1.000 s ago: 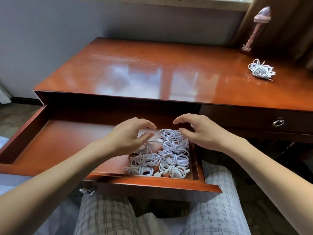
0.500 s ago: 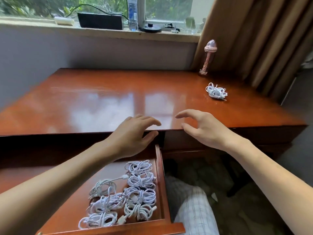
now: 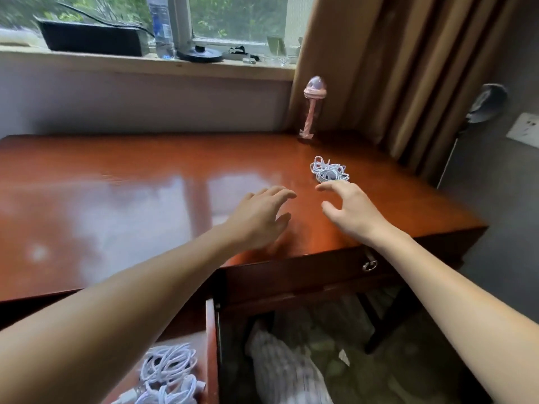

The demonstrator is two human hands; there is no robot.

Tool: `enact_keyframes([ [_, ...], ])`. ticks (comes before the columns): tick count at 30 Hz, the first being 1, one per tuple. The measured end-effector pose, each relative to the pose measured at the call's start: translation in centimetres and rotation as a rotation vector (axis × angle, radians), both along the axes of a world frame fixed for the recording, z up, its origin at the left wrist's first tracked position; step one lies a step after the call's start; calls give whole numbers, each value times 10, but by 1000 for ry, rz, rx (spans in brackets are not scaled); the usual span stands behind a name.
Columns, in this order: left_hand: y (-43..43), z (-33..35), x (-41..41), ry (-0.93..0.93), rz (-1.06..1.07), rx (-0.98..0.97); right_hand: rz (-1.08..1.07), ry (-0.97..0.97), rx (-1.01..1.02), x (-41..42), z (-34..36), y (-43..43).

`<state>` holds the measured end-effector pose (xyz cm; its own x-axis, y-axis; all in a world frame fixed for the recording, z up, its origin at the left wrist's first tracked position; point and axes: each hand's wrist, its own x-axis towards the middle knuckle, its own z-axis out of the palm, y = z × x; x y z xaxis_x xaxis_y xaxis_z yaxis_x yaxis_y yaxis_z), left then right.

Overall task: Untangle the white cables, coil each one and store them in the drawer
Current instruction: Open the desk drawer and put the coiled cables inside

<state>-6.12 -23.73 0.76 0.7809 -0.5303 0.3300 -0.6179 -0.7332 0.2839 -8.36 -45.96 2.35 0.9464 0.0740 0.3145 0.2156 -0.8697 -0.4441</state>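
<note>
A tangle of white cables (image 3: 329, 172) lies on the red-brown desk (image 3: 140, 199) toward its far right. My right hand (image 3: 350, 211) hovers just in front of the tangle, fingers spread, fingertips a short gap from it. My left hand (image 3: 259, 217) is open over the desktop to the left of the right hand, holding nothing. The open drawer (image 3: 210, 345) shows at the bottom left, with several coiled white cables (image 3: 167, 371) inside, partly hidden by my left forearm.
A pink bottle (image 3: 312, 112) stands at the desk's back right, next to a brown curtain (image 3: 393, 77). A second, closed drawer with a metal pull (image 3: 369, 265) sits under the desk's right side. The windowsill holds a black box (image 3: 90, 39) and small items.
Both hands left the drawer and reached up and forward over the desktop toward the tangle. The view swung up and to the right, so the drawer slid to the bottom left.
</note>
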Motion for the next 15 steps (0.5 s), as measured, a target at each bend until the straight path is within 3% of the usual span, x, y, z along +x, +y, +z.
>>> enact_keyframes([
  [12, -67, -32, 114, -23, 8, -78, -157, -57, -72, 88, -33, -41],
  [15, -82, -31, 138, -39, -6, -118, -194, -74, 2, 100, -42, -45],
])
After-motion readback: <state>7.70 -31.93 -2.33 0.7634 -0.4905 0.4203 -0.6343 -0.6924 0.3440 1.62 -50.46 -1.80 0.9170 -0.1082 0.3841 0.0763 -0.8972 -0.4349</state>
